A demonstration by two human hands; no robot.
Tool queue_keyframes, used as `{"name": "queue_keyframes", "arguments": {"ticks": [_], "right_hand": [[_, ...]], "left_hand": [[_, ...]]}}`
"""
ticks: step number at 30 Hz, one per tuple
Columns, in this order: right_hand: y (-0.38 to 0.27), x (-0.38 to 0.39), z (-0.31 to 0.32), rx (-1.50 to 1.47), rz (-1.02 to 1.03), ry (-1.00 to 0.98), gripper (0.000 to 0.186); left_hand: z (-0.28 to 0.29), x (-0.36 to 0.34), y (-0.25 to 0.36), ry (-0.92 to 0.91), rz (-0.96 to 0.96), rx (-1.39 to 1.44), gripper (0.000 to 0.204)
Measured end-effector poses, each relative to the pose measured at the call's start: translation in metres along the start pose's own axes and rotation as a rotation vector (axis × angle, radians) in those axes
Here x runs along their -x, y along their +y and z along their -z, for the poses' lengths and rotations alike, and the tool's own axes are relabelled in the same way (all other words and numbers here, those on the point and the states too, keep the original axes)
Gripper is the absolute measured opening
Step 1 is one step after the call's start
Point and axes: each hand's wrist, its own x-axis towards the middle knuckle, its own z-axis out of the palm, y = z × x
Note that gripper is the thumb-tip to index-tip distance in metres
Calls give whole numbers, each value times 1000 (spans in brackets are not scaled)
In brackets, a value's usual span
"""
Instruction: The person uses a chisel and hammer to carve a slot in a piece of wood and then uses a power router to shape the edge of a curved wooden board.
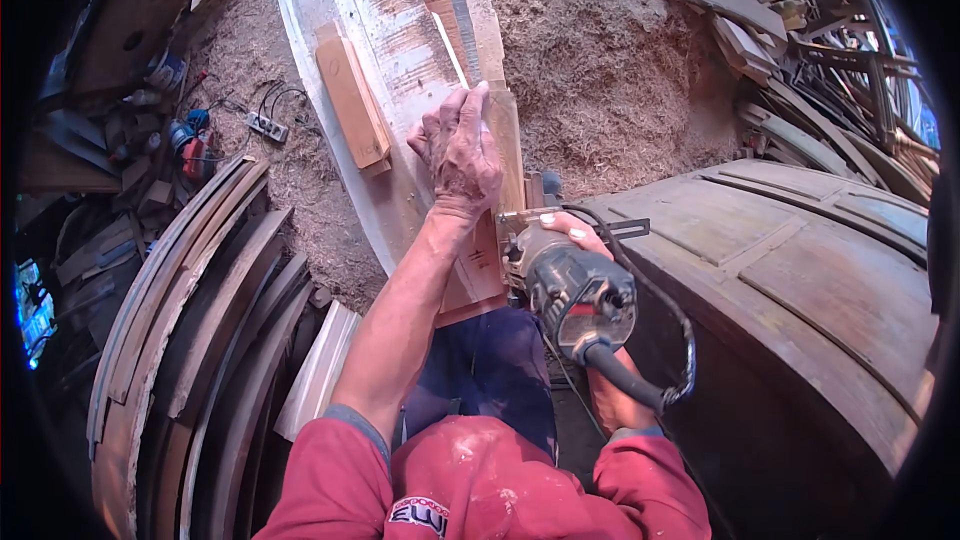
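The right hand (575, 229) is closed around a corded handheld router (580, 295), its fingertips showing over the body near the base; the palm is hidden behind the motor housing. The left hand (459, 147), ahead of the right and to its left, bears down on the wooden workpiece (511, 145) with bent fingers, the index finger reaching forward. Whether the left thumb clamps anything cannot be told. The workpiece lies under and just right of the left hand, its near end close to the router base, above a reddish-brown board (478, 262).

The step in hand appears to be routing along the workpiece's edge — bit contact is hidden, and whether the motor runs cannot be determined. The next move calls, in this inspector's judgement, for firm left-hand pressure, the base seated squarely, and fingers clear of the cutter. The power cable (640, 385) loops close behind and right of the right hand — a snag risk. Left of the left hand, stacked wood blocks (350, 100) lie on pale, weathered planks (385, 5).
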Motion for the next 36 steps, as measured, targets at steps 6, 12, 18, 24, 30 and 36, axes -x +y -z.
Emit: {"name": "queue_keyframes", "arguments": {"ticks": [6,12,18,24,30,36], "right_hand": [[-6,-27,-10,292,559,27,69],[-14,-39,-13,273,505,28,74],[-17,-35,-16,151,222,79,76],[3,-48,-7,-122,-266,-12,77],[-33,-87,-37,-10,136,151,67],[-35,-116,-31,225,71,25,81]], "left_hand": [[-2,0,-1,-11,62,52,53],[-4,1,-3,4,71,71,51],[6,-7,-9,-56,86,248,50],[14,-11,-9,-101,143,391,49],[26,-16,-10,-202,164,429,49],[24,-11,-27,-171,-42,421,60]]}}
